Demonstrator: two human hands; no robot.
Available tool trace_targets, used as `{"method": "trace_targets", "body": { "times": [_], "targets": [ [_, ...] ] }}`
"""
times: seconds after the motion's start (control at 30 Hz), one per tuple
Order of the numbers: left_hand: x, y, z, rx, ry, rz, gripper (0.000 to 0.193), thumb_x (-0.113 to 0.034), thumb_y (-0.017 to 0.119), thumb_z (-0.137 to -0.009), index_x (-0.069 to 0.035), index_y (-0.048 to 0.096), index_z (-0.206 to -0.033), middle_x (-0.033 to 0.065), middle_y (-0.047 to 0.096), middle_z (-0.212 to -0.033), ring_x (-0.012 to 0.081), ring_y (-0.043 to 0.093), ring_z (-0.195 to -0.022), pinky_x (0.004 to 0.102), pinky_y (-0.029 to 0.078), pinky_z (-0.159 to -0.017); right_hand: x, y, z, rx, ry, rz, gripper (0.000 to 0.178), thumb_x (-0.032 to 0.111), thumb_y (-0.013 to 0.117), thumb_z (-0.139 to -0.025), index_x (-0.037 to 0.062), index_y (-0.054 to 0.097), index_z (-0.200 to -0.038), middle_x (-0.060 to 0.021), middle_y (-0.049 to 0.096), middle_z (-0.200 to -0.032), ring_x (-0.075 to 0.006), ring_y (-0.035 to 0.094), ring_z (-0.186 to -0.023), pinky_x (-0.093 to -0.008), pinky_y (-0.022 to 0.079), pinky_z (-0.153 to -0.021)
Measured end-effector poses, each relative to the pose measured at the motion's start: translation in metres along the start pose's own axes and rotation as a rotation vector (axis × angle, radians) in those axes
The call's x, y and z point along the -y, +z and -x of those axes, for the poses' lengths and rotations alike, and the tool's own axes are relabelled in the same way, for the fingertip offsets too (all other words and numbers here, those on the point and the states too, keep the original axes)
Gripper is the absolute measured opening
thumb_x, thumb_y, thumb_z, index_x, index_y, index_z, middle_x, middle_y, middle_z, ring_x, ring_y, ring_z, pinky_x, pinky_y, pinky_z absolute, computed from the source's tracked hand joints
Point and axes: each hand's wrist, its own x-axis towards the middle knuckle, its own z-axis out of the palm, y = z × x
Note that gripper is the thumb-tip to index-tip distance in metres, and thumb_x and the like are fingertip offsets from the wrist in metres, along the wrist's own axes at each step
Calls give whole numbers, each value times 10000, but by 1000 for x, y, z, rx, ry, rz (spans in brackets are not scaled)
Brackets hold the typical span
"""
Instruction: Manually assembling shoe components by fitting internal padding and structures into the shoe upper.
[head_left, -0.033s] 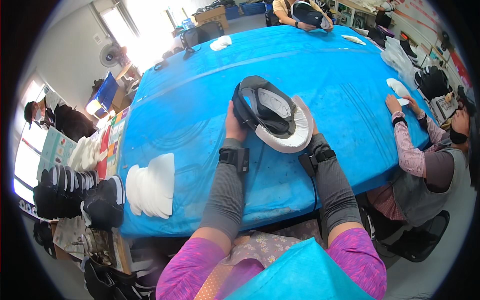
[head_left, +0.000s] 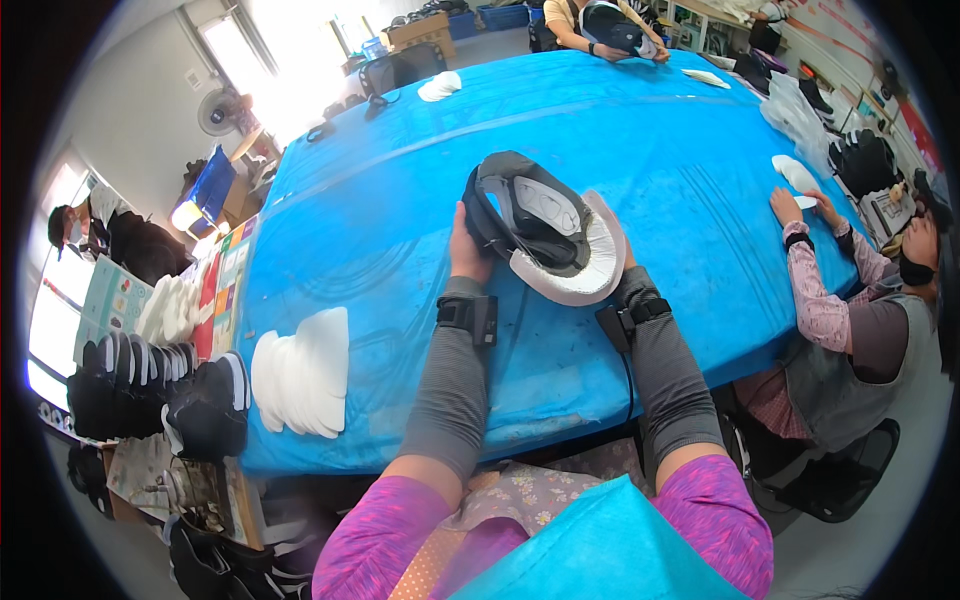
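Note:
Over the blue-covered table [head_left: 400, 200] I hold a black fabric cap [head_left: 500, 200], its hollow inside turned up to me. A curved white brim piece [head_left: 603, 240] edges its near right side, and a pale grey patch shows inside. My left hand [head_left: 468, 247] grips the cap's left side, thumb up along it. At the brim's right end my right hand [head_left: 629, 258] has hold; most of its fingers are hidden behind the brim. Left of my forearm lies a fanned stack of white curved pads [head_left: 305, 372].
Black caps with white brims [head_left: 205, 400] stand stacked beyond the table's left edge. On the right a seated co-worker [head_left: 850, 320] handles white pads [head_left: 795, 175]. Another person [head_left: 590, 35] holds a similar black cap at the far edge. A cable hangs from my right wrist strap.

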Motion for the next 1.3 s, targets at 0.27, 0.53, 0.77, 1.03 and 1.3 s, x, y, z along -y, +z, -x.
{"method": "trace_targets", "body": {
  "times": [0.27, 0.53, 0.77, 1.03, 1.3],
  "targets": [
    [-1, -16, -8, 23, 0, -20, 308, -441, 473, -975, -167, 613, -968, -7, 638, -832, 154, 621, -750, 363, 535, -724, 25, 41, 15, -168, 85, -143, 400, 302, 471, -1002, 113, 474, -1354, -60, 555, -1267, -195, 549, -1123, -348, 461, -964],
    [-7, -82, -25, 176, 112, -104, 360, -387, 501, -973, -40, 582, -926, 74, 601, -751, 193, 597, -714, 354, 513, -702, 29, 57, 12, 38, 302, -244, 462, 423, 454, -985, 33, 568, -1206, -88, 656, -1108, -196, 612, -1009, -348, 459, -941],
    [4, -67, 18, 145, 158, -92, 338, -370, 514, -967, -45, 590, -914, 67, 601, -744, 182, 593, -701, 340, 507, -687, 33, 31, 9, 120, 280, 43, 602, 569, 361, -966, 44, 600, -1140, -71, 684, -859, -135, 606, -744, -286, 466, -767],
    [-4, -17, 47, 60, 223, -147, 313, -349, 530, -961, -51, 600, -899, 59, 600, -737, 170, 589, -687, 323, 500, -669, 20, 27, 2, 76, 267, 0, 571, 547, 372, -972, 47, 591, -1137, -84, 684, -922, -163, 633, -814, -305, 477, -802],
    [-17, -23, 28, -134, 175, -630, 323, -345, 555, -955, -34, 638, -983, 50, 667, -848, 114, 579, -686, 253, 463, -602, 15, 49, 6, 103, 373, -84, 475, 430, 569, -936, 30, 569, -1193, -49, 654, -1020, -128, 622, -875, -283, 510, -747]
  ]
}}
